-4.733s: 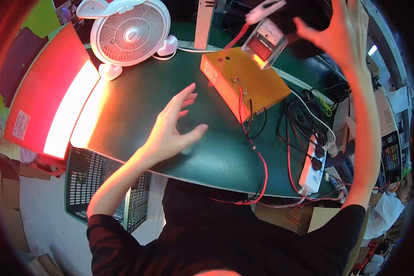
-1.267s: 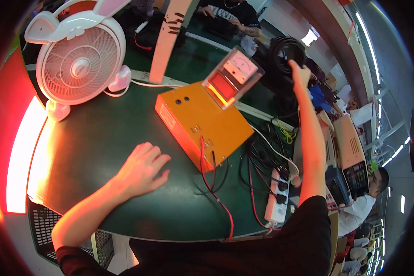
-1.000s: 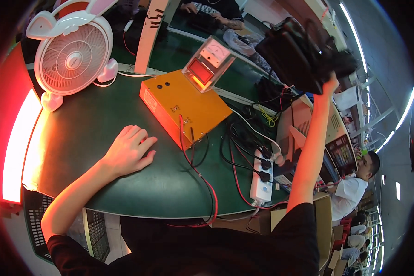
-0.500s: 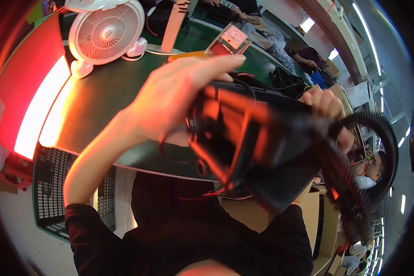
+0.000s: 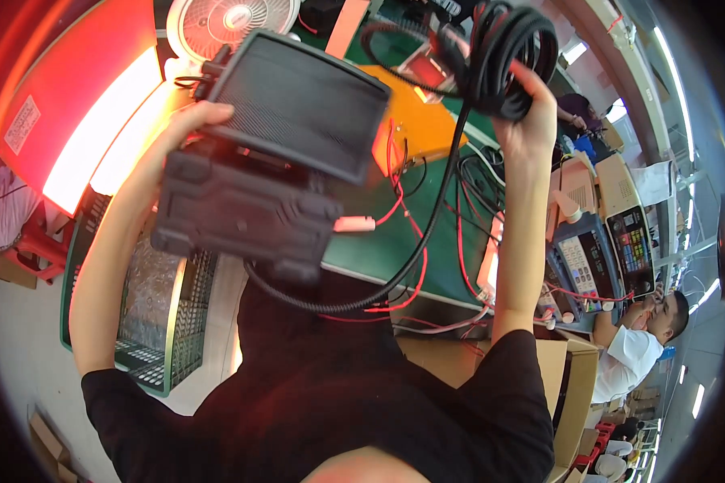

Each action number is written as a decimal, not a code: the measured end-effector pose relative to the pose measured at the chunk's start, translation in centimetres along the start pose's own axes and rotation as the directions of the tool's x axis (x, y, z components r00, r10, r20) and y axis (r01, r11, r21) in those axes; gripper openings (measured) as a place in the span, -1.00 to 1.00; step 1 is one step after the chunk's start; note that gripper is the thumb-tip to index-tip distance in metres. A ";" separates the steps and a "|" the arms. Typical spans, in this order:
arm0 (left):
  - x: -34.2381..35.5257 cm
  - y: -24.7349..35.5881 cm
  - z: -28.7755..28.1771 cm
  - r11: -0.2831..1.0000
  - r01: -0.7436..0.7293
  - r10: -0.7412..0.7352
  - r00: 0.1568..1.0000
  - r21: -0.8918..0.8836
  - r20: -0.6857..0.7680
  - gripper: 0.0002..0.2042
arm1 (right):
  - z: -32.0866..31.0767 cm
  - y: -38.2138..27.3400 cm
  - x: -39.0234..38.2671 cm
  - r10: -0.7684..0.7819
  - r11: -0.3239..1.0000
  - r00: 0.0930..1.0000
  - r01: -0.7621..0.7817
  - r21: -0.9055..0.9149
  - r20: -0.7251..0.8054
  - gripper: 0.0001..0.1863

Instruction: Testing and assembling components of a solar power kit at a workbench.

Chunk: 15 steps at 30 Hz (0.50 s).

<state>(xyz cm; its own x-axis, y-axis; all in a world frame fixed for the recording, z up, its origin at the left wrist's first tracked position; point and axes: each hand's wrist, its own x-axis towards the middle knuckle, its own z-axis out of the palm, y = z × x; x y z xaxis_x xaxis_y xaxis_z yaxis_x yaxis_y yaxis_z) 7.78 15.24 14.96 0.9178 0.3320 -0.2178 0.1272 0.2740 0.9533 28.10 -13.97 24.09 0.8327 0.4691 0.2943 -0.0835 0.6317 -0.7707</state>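
Note:
My left hand (image 5: 197,125) grips the left edge of a black two-part device, its thumb lying on the flat panel (image 5: 306,105). Below that panel hangs the device's thick moulded housing (image 5: 246,209), slightly blurred. Up at the right, my right hand (image 5: 530,113) is closed around a coil of black cable (image 5: 503,60). From the coil a black lead (image 5: 431,249) drops and loops back to the underside of the housing. Most of my left fingers are hidden behind the device.
Beneath lies a green-topped bench (image 5: 379,253) with an orange box (image 5: 419,121), red wires and a white fan (image 5: 234,20). Bench instruments (image 5: 584,262) stand at the right. A glowing red panel (image 5: 80,88) and a green crate (image 5: 169,362) are at the left. A co-worker (image 5: 632,350) sits at right.
The device has moved left and turned so its flat panel shows. My right hand has left the device and risen at the right with the cable coil.

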 end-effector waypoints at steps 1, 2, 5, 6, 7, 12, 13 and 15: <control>0.9 -0.5 -0.8 0.995 0.057 -0.056 0.998 -0.081 0.022 -0.60 | 0.4 0.2 0.4 0.013 0.999 0.995 -0.009 0.045 -0.097 -0.78; 2.0 -1.2 -1.4 0.980 0.118 -0.111 0.993 -0.161 0.048 -0.64 | 0.6 0.7 0.8 0.035 0.994 0.998 -0.029 0.101 -0.061 -0.80; 4.2 -2.5 -3.3 0.994 0.079 -0.079 0.997 -0.074 -0.001 -0.64 | -0.9 3.5 3.5 0.124 0.991 0.991 -0.122 0.045 -0.052 -0.70; 5.3 -2.7 -3.2 0.997 0.072 -0.072 0.997 -0.029 0.014 -0.63 | -2.7 5.9 4.8 0.209 0.975 0.978 -0.206 -0.084 0.028 -0.62; 5.6 -3.0 -3.3 0.998 0.053 -0.052 0.998 0.023 -0.031 -0.62 | 1.3 8.3 3.5 0.245 0.969 0.969 -0.245 -0.028 -0.015 -0.86; 10.8 -2.5 -20.6 0.656 0.498 -0.052 0.779 -0.567 0.624 -0.58 | 4.7 17.8 1.8 0.124 0.965 0.983 -0.087 -0.247 0.138 -0.66; 12.8 -3.0 -19.7 0.180 0.866 0.177 0.438 -0.467 0.881 -0.58 | 4.2 18.8 2.1 -0.059 0.712 0.998 0.053 -0.700 0.016 -0.54; 11.9 -2.4 -14.2 -0.243 0.880 0.279 0.466 -0.408 0.840 -0.62 | 0.8 16.0 2.6 -0.258 0.367 0.951 0.261 -0.893 0.172 -0.40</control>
<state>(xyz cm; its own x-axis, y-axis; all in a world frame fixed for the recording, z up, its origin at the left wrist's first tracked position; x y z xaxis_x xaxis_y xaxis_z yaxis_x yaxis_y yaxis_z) 13.11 31.34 7.15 0.7789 -0.5268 0.3401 0.6236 0.5933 -0.5091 28.43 -2.12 12.96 0.7190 0.3889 0.5759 0.6755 -0.1962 -0.7108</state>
